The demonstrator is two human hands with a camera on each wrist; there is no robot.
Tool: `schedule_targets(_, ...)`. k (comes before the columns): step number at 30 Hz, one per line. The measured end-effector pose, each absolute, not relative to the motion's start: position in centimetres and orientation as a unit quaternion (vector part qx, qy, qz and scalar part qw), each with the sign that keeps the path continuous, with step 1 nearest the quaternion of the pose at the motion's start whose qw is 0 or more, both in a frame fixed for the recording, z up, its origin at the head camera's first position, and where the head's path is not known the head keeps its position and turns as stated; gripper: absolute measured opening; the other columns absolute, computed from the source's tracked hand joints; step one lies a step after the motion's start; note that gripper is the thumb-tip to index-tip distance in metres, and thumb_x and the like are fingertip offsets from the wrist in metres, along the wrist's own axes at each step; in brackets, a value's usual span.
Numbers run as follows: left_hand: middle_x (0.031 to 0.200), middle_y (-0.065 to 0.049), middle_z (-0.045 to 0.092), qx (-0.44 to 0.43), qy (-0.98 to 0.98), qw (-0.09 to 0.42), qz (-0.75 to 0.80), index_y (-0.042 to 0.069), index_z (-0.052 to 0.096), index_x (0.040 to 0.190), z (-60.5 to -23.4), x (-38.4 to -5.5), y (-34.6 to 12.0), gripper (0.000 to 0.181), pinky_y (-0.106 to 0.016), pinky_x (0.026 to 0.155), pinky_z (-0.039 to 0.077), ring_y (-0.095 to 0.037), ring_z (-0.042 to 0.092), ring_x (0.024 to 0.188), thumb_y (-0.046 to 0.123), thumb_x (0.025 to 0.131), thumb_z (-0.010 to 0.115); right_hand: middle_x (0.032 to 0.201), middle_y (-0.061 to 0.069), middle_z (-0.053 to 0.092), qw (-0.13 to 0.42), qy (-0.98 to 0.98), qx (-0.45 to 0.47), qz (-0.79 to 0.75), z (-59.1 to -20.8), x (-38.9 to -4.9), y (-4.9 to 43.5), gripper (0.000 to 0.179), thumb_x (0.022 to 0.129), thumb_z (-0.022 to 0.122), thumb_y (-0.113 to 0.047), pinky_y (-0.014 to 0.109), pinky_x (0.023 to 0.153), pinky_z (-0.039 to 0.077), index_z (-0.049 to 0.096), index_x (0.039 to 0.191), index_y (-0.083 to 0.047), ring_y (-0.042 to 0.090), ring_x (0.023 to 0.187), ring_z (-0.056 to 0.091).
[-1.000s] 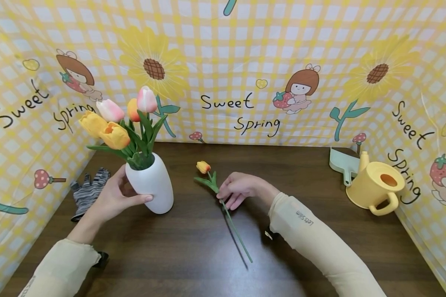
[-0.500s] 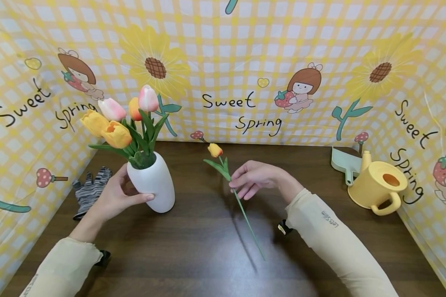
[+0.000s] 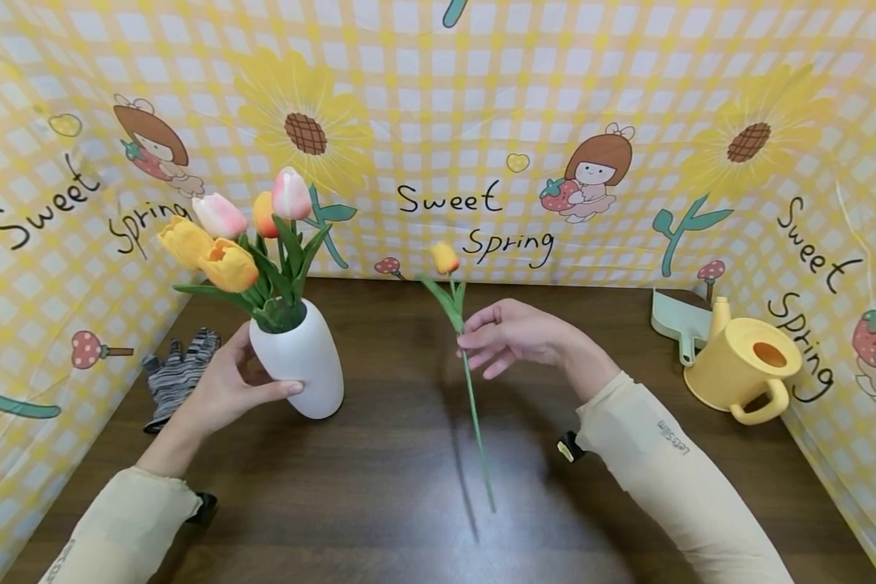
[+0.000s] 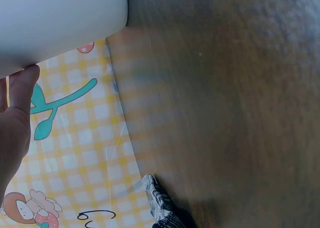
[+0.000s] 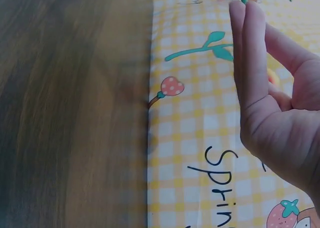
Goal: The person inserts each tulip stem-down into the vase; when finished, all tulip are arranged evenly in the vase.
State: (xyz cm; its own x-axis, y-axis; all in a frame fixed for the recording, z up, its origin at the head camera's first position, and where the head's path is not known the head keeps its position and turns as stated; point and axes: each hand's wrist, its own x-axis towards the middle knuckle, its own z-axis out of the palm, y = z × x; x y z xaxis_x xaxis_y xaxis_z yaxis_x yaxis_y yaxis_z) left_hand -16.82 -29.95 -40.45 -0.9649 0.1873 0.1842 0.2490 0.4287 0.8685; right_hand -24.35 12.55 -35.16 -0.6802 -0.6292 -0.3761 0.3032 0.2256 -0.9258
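In the head view my left hand point(image 3: 226, 380) grips a white vase point(image 3: 308, 365), its thumb across the front and the other fingers behind. Several tulips, yellow, orange and pink-white, fill the vase; one yellow tulip point(image 3: 229, 266) leans over the left of its rim. My right hand point(image 3: 521, 337) pinches the green stem of a single yellow-orange tulip point(image 3: 445, 258) just below its leaves. That stem slants down toward the front, its shadow on the tabletop beside it. In the left wrist view, fingers point(image 4: 25, 85) press against the vase wall.
A grey striped glove point(image 3: 178, 377) lies left of the vase, behind the left hand. At the right stand a yellow watering can point(image 3: 737, 365) and a pale green dustpan point(image 3: 679, 324). Yellow checked cloth point(image 3: 438, 97) walls in the brown table point(image 3: 380, 487).
My right hand has lifted the single tulip up and to the right, and the flower has turned more upright. The left hand has stayed on the vase.
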Motion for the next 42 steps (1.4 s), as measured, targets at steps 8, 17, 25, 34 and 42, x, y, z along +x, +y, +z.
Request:
schedule_targets(8, 0.134, -0.005, 0.055, -0.13, -0.841, 0.026, -0.524, 0.021, 0.04, 0.148, -40.4, -16.7, -30.0, 0.083, -0.028, 0.082, 0.058, -0.011, 0.065, 0.11, 0.005, 0.081, 0.086, 0.107, 0.02, 0.074, 0.291, 0.665, -0.133, -0.675, -34.2, -22.6, 12.4, 0.017, 0.096, 0.071, -0.008, 0.046, 0.075, 0.061, 0.064, 0.108, 0.003, 0.028, 0.09, 0.074)
schedule_targets(17, 0.135, -0.004, 0.055, -0.131, -0.842, 0.027, -0.523, 0.021, 0.04, 0.148, -40.4, -16.8, -29.9, 0.083, -0.029, 0.082, 0.058, -0.012, 0.064, 0.11, 0.005, 0.081, 0.086, 0.113, 0.021, 0.072, 0.212, 0.615, -0.15, -0.745, -33.3, -20.9, 12.3, 0.018, 0.095, 0.071, -0.008, 0.046, 0.077, 0.06, 0.063, 0.107, 0.003, 0.027, 0.095, 0.074)
schedule_targets(25, 0.134, -0.005, 0.055, -0.134, -0.842, 0.029, -0.521, 0.02, 0.04, 0.148, -40.4, -16.8, -29.9, 0.083, -0.029, 0.082, 0.058, -0.012, 0.064, 0.11, 0.004, 0.081, 0.086, 0.109, 0.021, 0.073, 0.159, 0.566, -0.186, -0.787, -32.7, -20.0, 12.4, 0.007, 0.097, 0.066, -0.002, 0.046, 0.075, 0.06, 0.068, 0.102, 0.003, 0.027, 0.093, 0.074)
schedule_targets(34, 0.135, -0.005, 0.054, -0.133, -0.844, 0.029, -0.519, 0.02, 0.039, 0.149, -40.5, -16.8, -29.9, 0.083, -0.029, 0.081, 0.058, -0.011, 0.064, 0.11, 0.005, 0.081, 0.086, 0.106, 0.021, 0.073, 0.121, 0.533, -0.202, -0.813, -32.2, -19.4, 12.5, 0.007, 0.096, 0.065, 0.001, 0.043, 0.074, 0.061, 0.071, 0.099, -0.001, 0.025, 0.09, 0.075)
schedule_targets(42, 0.134, -0.005, 0.055, -0.128, -0.847, 0.027, -0.516, 0.019, 0.039, 0.148, -40.4, -16.8, -30.0, 0.083, -0.028, 0.082, 0.057, -0.01, 0.064, 0.111, 0.007, 0.081, 0.086, 0.104, 0.018, 0.074, 0.065, 0.5, -0.253, -0.826, -31.9, -19.0, 12.3, 0.015, 0.098, 0.06, 0.005, 0.044, 0.074, 0.061, 0.073, 0.098, -0.003, 0.026, 0.092, 0.075)
